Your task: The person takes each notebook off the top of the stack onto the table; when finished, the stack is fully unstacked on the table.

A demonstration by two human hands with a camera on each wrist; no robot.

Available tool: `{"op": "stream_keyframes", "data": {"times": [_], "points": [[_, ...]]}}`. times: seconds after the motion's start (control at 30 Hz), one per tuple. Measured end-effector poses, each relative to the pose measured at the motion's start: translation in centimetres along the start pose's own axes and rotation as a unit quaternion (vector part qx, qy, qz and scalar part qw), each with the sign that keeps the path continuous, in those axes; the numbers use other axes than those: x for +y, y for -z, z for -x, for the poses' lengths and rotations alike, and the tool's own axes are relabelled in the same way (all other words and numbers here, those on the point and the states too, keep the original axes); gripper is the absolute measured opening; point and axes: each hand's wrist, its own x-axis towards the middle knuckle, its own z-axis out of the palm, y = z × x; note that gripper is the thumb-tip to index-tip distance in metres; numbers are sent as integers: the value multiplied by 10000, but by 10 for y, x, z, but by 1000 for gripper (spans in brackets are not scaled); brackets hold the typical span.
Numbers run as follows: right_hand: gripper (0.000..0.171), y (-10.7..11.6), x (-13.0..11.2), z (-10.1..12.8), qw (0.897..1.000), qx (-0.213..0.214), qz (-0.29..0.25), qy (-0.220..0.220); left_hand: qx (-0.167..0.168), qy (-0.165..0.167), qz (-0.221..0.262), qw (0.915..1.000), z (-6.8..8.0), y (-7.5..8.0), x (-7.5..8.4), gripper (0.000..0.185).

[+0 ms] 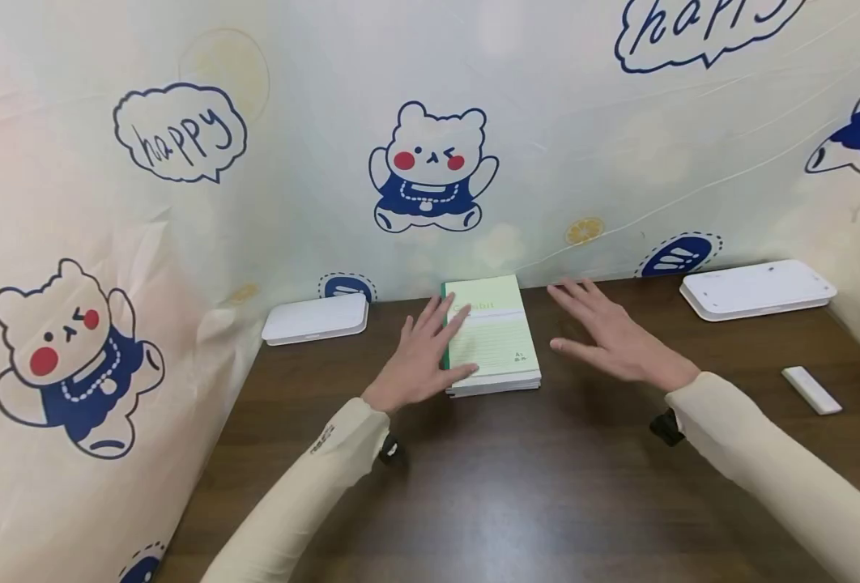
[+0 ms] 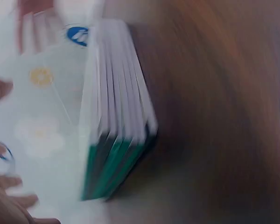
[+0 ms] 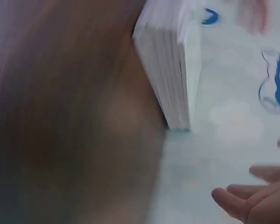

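Observation:
A neat stack of notebooks (image 1: 494, 336) lies near the back of the table, with a pale green cover on top and green spines on the left. My left hand (image 1: 423, 355) is spread over the left side of the stack in the head view, hiding part of the cover. In the left wrist view, its fingers (image 2: 7, 186) appear apart from the notebooks. To the right of the stack, my right hand (image 1: 612, 334) hovers with spread fingers and holds nothing. The right wrist view shows the stack's white page edges (image 3: 163, 74), away from that hand's fingers (image 3: 231, 203).
White flat cases stand at the back left (image 1: 317, 319) and back right (image 1: 758, 290) of the brown wooden table (image 1: 517, 494). A small white bar (image 1: 812, 390) lies at the right. Behind the table hangs a printed curtain (image 1: 313, 178) with bear drawings.

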Motion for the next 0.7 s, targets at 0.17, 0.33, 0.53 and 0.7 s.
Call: {"op": "stream_keyframes", "data": {"times": [0.17,0.33,0.53,0.7], "points": [[73,-28,10,-11,9362,556,-3165,-1422,820,1842,2919,9350,-8,-30,-13,76],[71,-75,1,-31,8327,882,-5041,-2113,1365,2869,4973,8073,-24,-65,-17,71],[68,-107,-23,-46,9059,568,-3694,-1991,1156,2821,4437,8427,-32,-82,-8,68],[67,-113,-29,-46,9345,407,-3059,-1771,927,2636,3763,8834,-32,-83,-5,70]]}}
